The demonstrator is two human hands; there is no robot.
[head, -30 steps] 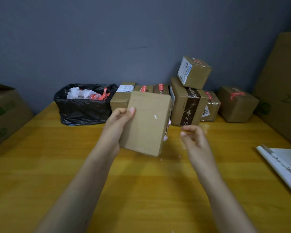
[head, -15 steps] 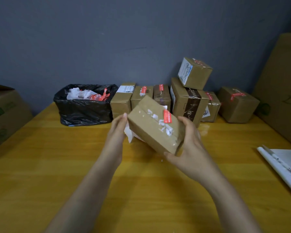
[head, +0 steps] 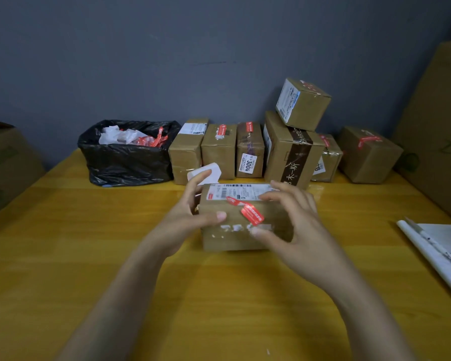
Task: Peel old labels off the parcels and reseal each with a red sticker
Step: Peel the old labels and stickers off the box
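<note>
View from the head, looking down at a yellow wooden bench (head: 63,256) against a grey wall. In the centre, a brown cardboard parcel (head: 235,238) appears to sit on the bench, long side facing the viewer, held between two bare hands. The left hand (head: 190,212) grips its left end, thumb pressed flat on the front face and fingers (head: 201,178) curled over the top edge. The right hand (head: 297,225) grips its right end, thumb on the front face and fingers arched over the top. A red sticker (head: 251,214) runs over the parcel's top front edge, between the two thumbs. A white printed label (head: 240,191) lies on the top face, and white paper scraps cling to the front. A white scrap (head: 208,170) shows just behind the left fingers; whether they hold it is unclear. Along the wall stand a black bin bag (head: 125,162) of white and red scraps and a row of boxes (head: 219,155), several with red stickers, one small cube (head: 303,104) stacked on top. White sheets (head: 443,243) lie at the right edge.
</note>
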